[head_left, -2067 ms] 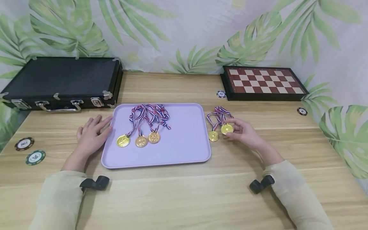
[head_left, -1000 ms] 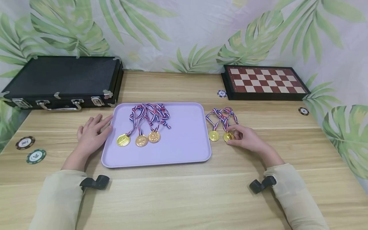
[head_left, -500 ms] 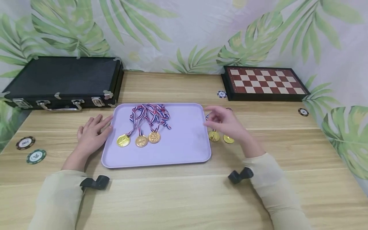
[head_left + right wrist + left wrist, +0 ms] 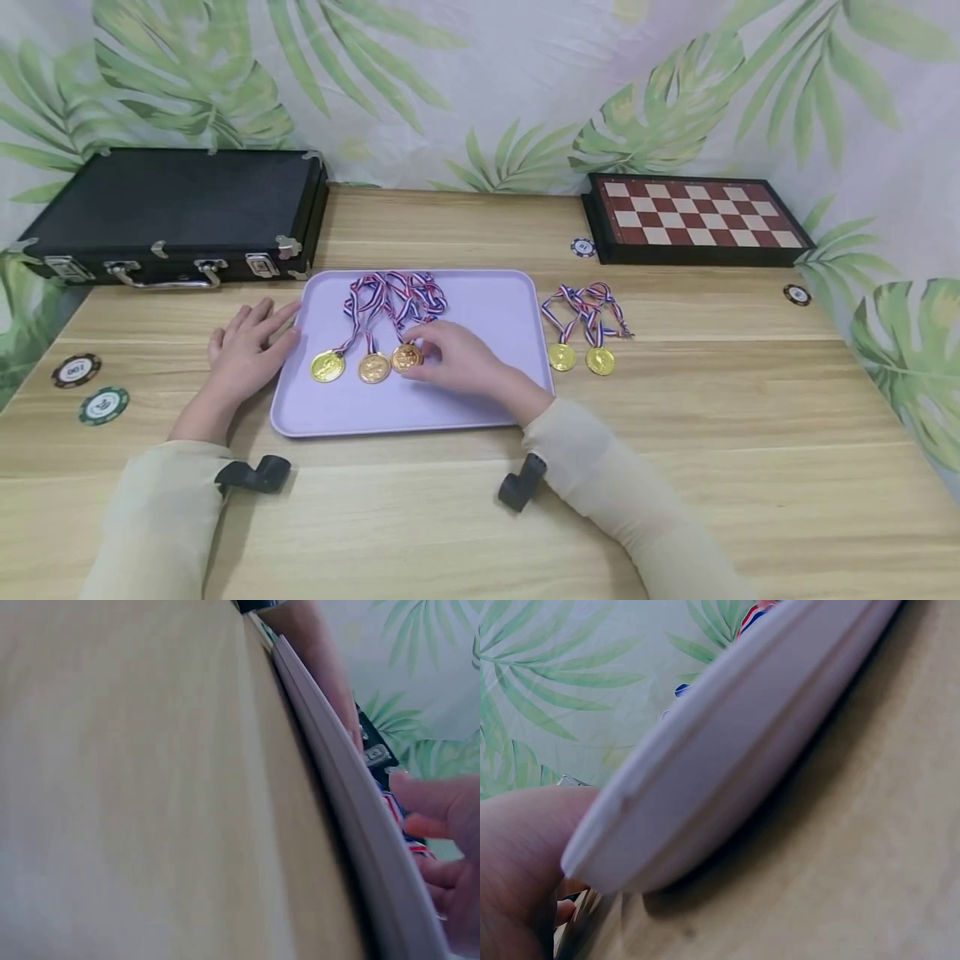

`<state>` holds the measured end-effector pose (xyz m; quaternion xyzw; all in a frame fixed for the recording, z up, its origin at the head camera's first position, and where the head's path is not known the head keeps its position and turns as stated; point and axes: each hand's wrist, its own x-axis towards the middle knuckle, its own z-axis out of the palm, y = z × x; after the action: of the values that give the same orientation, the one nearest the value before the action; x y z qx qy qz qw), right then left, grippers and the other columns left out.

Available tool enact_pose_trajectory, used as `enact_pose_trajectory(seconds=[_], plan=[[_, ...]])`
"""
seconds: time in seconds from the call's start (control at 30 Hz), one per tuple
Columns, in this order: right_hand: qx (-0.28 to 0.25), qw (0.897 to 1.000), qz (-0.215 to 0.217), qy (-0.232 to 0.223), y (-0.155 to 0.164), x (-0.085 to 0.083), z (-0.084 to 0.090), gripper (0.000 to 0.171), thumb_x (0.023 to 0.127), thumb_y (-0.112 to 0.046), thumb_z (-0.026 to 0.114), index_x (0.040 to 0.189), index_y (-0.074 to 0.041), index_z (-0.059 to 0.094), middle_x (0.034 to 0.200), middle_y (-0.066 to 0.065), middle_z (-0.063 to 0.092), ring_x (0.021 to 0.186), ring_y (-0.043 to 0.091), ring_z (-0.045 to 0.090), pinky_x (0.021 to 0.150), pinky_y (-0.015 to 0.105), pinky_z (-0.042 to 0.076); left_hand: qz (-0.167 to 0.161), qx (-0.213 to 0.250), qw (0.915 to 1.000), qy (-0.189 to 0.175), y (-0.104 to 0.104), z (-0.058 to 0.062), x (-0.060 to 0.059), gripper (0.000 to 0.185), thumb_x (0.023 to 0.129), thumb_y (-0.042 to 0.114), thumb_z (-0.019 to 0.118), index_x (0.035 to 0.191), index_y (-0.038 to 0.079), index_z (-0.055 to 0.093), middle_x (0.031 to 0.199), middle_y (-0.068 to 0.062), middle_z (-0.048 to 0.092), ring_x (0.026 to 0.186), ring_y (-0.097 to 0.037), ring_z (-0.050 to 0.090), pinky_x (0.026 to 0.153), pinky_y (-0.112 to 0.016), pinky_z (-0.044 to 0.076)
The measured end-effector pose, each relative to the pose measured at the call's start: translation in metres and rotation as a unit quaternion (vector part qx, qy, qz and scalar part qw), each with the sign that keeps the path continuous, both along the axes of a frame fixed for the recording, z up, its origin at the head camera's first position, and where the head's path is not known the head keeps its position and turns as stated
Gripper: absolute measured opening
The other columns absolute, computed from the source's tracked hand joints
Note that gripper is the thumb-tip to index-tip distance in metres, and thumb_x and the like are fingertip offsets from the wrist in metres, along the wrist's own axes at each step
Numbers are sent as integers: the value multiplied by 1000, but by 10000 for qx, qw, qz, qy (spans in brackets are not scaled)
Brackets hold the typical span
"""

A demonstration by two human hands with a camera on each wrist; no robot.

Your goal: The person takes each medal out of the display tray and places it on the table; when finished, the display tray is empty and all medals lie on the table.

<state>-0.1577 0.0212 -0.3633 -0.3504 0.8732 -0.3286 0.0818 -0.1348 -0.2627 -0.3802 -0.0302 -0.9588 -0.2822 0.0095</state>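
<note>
My right hand (image 4: 463, 358) is over the lilac tray (image 4: 465, 417), gripping the edge of a bronze-coloured medal (image 4: 405, 357) between thumb and fingers. To its left on the tray lie another bronze-coloured medal (image 4: 373, 367) and a gold medal (image 4: 327, 366), with their striped ribbons (image 4: 369, 292) bunched above. My left hand (image 4: 251, 346) lies flat with fingers spread, resting at the tray's left edge; in the left wrist view its thumb is against the tray rim (image 4: 697, 750). Right of the tray, two gold medals (image 4: 600, 361) lie on the table with their ribbons spread.
A black case (image 4: 165, 200) stands at the back left, a chessboard (image 4: 697, 217) at the back right. Poker chips lie at the left, namely a black one (image 4: 76, 370) and a green one (image 4: 103, 406). Two more chips (image 4: 582, 247) lie near the chessboard.
My right hand let go of the gold medal right of the tray, with that medal now beside the other one. It crossed left to the bronze-coloured medal. My left hand stayed put.
</note>
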Motion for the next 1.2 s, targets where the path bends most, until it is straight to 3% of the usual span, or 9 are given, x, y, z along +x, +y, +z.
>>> enact_pose_trajectory(seconds=[0.2, 0.4, 0.67, 0.8, 0.9, 0.97, 1.07, 1.2], plan=[[886, 9922, -542, 693, -7, 4, -8, 55, 73, -41, 65, 119, -14, 53, 94, 2, 53, 83, 14, 48, 69, 25, 38, -70, 28, 10000, 12, 2, 0, -3, 49, 91, 37, 34, 133, 13, 33, 137, -26, 16, 124, -42, 0, 89, -59, -10], [1067, 9877, -724, 880, -10, 4, -11, 53, 74, -42, 64, 118, -15, 53, 95, 2, 52, 84, 15, 48, 71, 26, 39, -62, 54, 9999, 88, 1, 0, -2, 49, 90, 36, 35, 133, 12, 34, 136, -27, 16, 124, -44, 1, 89, -59, -9], [327, 9977, -518, 280, -3, 4, -11, 42, 69, -22, 71, 106, -14, 52, 102, 2, 53, 94, 15, 48, 82, 27, 36, -36, 55, 10000, 26, 2, -2, -2, 49, 91, 37, 34, 133, 12, 32, 137, -27, 15, 124, -43, -1, 89, -59, -10], [-376, 9981, -406, -253, 8, 9, -6, 39, 72, -10, 68, 108, -9, 52, 85, 1, 56, 77, 12, 51, 70, 21, 41, -50, 44, 10000, 41, 2, -2, -1, 50, 91, 37, 34, 133, 12, 32, 137, -26, 15, 124, -43, -1, 89, -60, -10], [-962, 9916, -662, -553, 17, 13, 1, 30, 75, -3, 64, 104, -4, 56, 72, 0, 54, 64, 11, 49, 60, 19, 42, -63, 21, 10000, 56, 0, -2, 0, 50, 91, 37, 34, 133, 12, 32, 136, -27, 15, 124, -44, 0, 89, -60, -9], [-1163, 9877, -875, -571, 24, 13, 6, 24, 76, -1, 61, 100, -2, 58, 71, -1, 55, 65, 10, 50, 61, 18, 43, -58, 9, 10000, 58, -1, -2, 1, 50, 91, 37, 34, 133, 12, 33, 136, -27, 15, 124, -44, -1, 89, -60, -9], [-1062, 9877, -995, -573, 31, 12, 10, 22, 77, -3, 61, 98, -2, 59, 72, 0, 56, 65, 10, 50, 60, 19, 43, -55, -13, 10000, 59, -2, -2, 0, 49, 91, 37, 34, 133, 12, 32, 136, -27, 15, 124, -44, -1, 89, -60, -10], [-579, 9944, -706, -525, 34, 8, 10, 28, 76, -10, 65, 103, -5, 58, 73, 1, 55, 64, 11, 50, 58, 19, 41, -83, -20, 10000, 32, -1, -3, -1, 49, 91, 37, 34, 134, 13, 32, 137, -26, 15, 124, -43, -1, 89, -60, -10]])
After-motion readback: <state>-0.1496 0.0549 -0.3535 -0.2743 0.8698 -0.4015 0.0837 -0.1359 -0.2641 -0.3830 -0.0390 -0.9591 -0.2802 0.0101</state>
